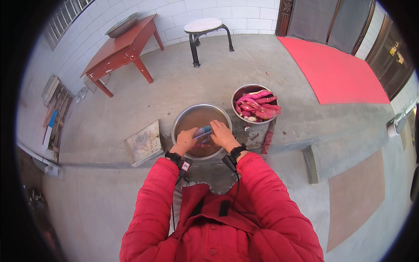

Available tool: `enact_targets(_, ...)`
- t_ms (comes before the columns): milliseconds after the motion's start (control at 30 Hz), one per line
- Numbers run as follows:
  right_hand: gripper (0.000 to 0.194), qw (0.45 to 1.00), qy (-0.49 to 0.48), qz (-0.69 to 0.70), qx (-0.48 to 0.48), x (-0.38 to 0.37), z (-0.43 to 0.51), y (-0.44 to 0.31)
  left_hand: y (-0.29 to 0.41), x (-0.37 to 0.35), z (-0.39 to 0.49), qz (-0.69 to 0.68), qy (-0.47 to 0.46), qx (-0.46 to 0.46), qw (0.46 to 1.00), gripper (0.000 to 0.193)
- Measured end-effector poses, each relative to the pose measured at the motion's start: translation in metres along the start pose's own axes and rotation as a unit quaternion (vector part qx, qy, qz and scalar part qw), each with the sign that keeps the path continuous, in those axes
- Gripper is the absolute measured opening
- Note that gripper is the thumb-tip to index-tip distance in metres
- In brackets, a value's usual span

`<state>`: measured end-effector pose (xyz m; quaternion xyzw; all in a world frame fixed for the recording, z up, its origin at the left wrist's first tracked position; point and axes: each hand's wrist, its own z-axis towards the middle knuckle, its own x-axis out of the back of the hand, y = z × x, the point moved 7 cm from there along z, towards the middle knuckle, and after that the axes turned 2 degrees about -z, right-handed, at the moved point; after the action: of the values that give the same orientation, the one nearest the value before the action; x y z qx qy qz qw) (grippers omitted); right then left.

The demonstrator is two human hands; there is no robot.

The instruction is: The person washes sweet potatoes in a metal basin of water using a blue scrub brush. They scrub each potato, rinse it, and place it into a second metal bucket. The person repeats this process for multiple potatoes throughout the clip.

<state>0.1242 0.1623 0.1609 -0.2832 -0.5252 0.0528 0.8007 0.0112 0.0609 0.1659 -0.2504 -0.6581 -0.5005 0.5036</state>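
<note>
A steel basin [174, 126] of murky brown water stands before me. Over the water, a scrub brush [202, 132] with blue bristles lies between my two hands, bristles facing up. My left hand [186, 141] grips its left end. At the other end are the fingers of my right hand [224, 135], bent against the brush; part of that grip is hidden. Just below the brush, a reddish sweet potato [203, 145] shows in the water, partly submerged.
A second steel bowl [234, 104] heaped with red-skinned sweet potatoes [257, 104] stands to the right. Left of the basin lies a shallow metal tray [144, 143]. Farther back are a red wooden table [131, 42], a stool [203, 25] and a red mat [337, 72]. A concrete step edge [98, 163] runs nearby.
</note>
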Motion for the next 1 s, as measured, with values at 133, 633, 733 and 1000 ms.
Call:
enact_targets(133, 0.059, 0.999, -0.043, -0.011, -0.022, -0.007, -0.003, 0.003, 0.023, 0.002, 0.000, 0.045, 0.039, -0.089, 0.994, 0.045)
enact_targets(633, 0.033, 0.674, 0.110, 0.624, -0.378, -0.074, -0.026, 0.042, 0.015, -0.024, 0.000, -0.111, 0.073, 0.029, 0.991, 0.050)
enact_targets(733, 0.030, 0.732, 0.156, 0.573, -0.334, -0.060, -0.019, 0.046, 0.006, -0.030, -0.005, -0.141, 0.087, 0.037, 0.985, 0.052)
enact_targets(1000, 0.017, 0.776, 0.122, 0.541, -0.302, -0.037, 0.010, 0.062, -0.014, -0.041, -0.010, -0.155, 0.088, 0.074, 0.981, 0.050)
